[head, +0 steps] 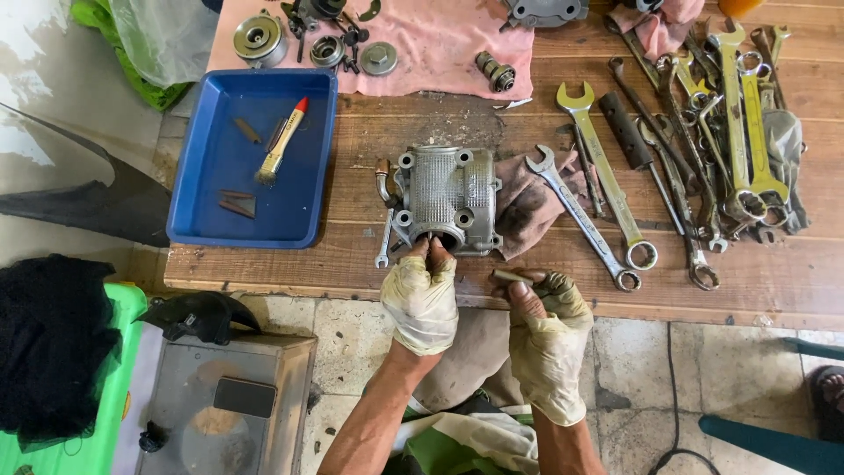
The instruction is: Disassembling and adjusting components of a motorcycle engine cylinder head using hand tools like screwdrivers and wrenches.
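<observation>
Aluminium, ribbed and grey, the engine cover (447, 198) lies flat on the wooden worktop (527, 290), partly on a dirty rag (527, 198). The left hand (423, 295), in a stained glove, reaches to the cover's near edge; its fingertips are pinched together at the round opening there, and whether they grasp anything cannot be told. The right hand (547, 339), also gloved, is just right of the left and clear of the cover, its grip closed on a short metal pin (512, 276) held near the worktop's front edge. Spanners (607, 189) lie spread to the right of the cover. A blue tray (198, 176) with a brush (281, 141) stands to its left. Small engine parts (352, 48) rest on a pink cloth (440, 44) beyond.
</observation>
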